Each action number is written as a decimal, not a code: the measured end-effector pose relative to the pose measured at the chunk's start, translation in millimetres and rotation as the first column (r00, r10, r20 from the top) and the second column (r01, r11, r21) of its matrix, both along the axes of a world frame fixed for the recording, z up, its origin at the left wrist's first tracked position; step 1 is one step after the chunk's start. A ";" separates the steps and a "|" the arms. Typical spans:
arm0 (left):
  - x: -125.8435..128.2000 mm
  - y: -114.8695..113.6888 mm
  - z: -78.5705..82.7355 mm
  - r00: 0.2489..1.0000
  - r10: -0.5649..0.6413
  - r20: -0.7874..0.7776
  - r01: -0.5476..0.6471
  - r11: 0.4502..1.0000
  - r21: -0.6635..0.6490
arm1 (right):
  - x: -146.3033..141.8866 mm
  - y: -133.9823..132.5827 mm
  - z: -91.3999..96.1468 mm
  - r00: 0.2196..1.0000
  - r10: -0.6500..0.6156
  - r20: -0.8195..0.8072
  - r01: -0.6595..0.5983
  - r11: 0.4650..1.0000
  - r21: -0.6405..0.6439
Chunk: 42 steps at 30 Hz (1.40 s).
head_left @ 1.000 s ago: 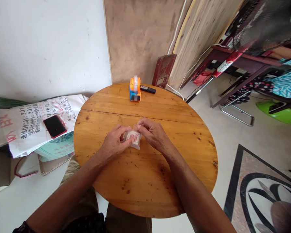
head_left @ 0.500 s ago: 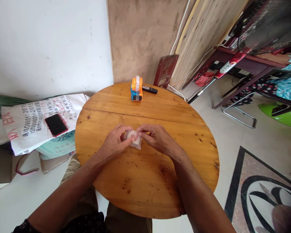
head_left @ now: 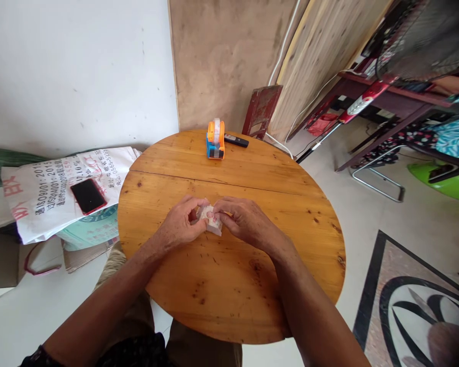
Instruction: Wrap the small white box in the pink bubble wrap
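Both of my hands meet at the middle of a round wooden table (head_left: 252,306). My left hand (head_left: 178,224) and my right hand (head_left: 245,219) are closed, fingertips pinching a small pale packet (head_left: 211,220) with red print, held just above the tabletop. Most of the packet is hidden by my fingers. At the far edge of the table stand an orange and blue tape dispenser (head_left: 215,139) and, beside it to the right, a small black device (head_left: 236,140).
A printed white sack (head_left: 49,188) lies left of the table with a dark phone (head_left: 88,195) on it. A dark red chair (head_left: 260,109) stands behind the table. A metal-legged bench (head_left: 375,183) and a green object (head_left: 443,181) are at right.
My hands have drawn slightly closer over the packet, which looks more folded and more covered. The view shifted a little; nothing else moved.
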State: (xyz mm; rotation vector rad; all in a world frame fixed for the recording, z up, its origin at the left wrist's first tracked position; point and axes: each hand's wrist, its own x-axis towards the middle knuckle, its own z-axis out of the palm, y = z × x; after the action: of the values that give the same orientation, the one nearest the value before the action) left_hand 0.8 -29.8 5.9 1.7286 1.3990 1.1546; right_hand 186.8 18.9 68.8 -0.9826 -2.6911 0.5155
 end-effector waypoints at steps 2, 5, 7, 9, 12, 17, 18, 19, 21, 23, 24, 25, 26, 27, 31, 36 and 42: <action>-0.1 0.0 0.4 1.000 -0.003 0.009 0.003 1.000 -0.006 | 0.5 -0.7 1.2 1.000 0.014 -0.010 -0.014 1.000 -0.015; -0.2 -0.2 0.6 1.000 -0.004 0.022 0.005 1.000 -0.007 | 4.0 -0.2 2.4 0.999 0.021 -0.046 -0.022 1.000 -0.015; -0.2 -0.4 0.3 1.000 -0.005 0.024 0.005 1.000 -0.006 | 9.4 1.8 3.2 0.996 -0.005 -0.093 0.007 1.000 0.014; -0.4 -0.7 -0.2 1.000 -0.006 0.017 0.007 1.000 -0.007 | 16.9 5.1 4.3 0.990 -0.048 -0.133 0.051 0.999 0.017; -1.7 -1.5 -0.6 1.000 -0.018 0.004 0.018 1.000 0.002 | 27.6 9.9 5.9 0.989 -0.100 -0.107 0.095 0.994 -0.056; -7.1 -2.5 2.4 0.998 -0.006 -0.058 0.011 0.996 0.087 | 25.6 8.4 3.1 0.992 -0.046 0.116 0.065 0.985 -0.162; -8.4 -2.4 3.0 0.997 -0.001 -0.077 0.010 0.994 0.106 | 22.2 6.9 1.4 0.989 -0.036 0.144 0.060 0.984 -0.169; -9.5 -2.2 3.2 0.996 -0.004 -0.094 0.015 0.993 0.120 | 18.5 5.3 -0.6 0.987 -0.030 0.159 0.057 0.984 -0.168; -10.9 -1.4 1.7 0.992 -0.038 -0.122 0.053 0.991 0.123 | 11.2 2.4 -4.9 0.986 -0.026 0.164 0.050 0.988 -0.144; -10.8 -0.4 -2.4 0.988 -0.084 -0.132 0.097 0.991 0.097 | 5.6 0.6 -8.8 0.988 -0.035 0.150 0.051 0.993 -0.104; -10.2 0.1 -5.2 0.987 -0.101 -0.121 0.111 0.991 0.079 | 3.8 0.2 -10.1 0.989 -0.043 0.140 0.055 0.995 -0.085; -9.4 0.6 -8.2 0.989 -0.112 -0.099 0.118 0.991 0.064 | 2.5 0.1 -11.1 0.990 -0.049 0.131 0.058 0.996 -0.070; -8.4 1.0 -11.2 0.991 -0.118 -0.066 0.122 0.991 0.049 | 1.7 0.1 -11.6 0.990 -0.053 0.127 0.061 0.996 -0.058; -7.3 1.3 -13.7 0.992 -0.122 -0.026 0.123 0.992 0.034 | 1.3 0.3 -11.6 0.990 -0.055 0.128 0.062 0.997 -0.049; -3.9 2.2 -16.4 0.989 -0.108 0.103 0.110 0.994 -0.012 | 2.6 0.6 -9.0 0.985 -0.067 0.159 0.072 0.997 -0.028; -3.1 2.8 -13.5 0.995 -0.097 -0.005 0.097 0.995 0.025 | 8.2 1.9 -4.5 0.992 -0.022 0.122 0.031 0.997 -0.075; -5.8 2.4 -12.9 0.986 -0.142 -0.086 0.150 0.984 0.091 | 21.1 9.7 -5.4 0.995 0.008 0.100 0.009 0.986 -0.165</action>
State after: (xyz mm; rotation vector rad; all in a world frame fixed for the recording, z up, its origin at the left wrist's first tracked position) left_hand -5.0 -27.3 -7.0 1.9304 1.2555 1.1006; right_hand 207.9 28.6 63.4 -1.0792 -2.7718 0.7176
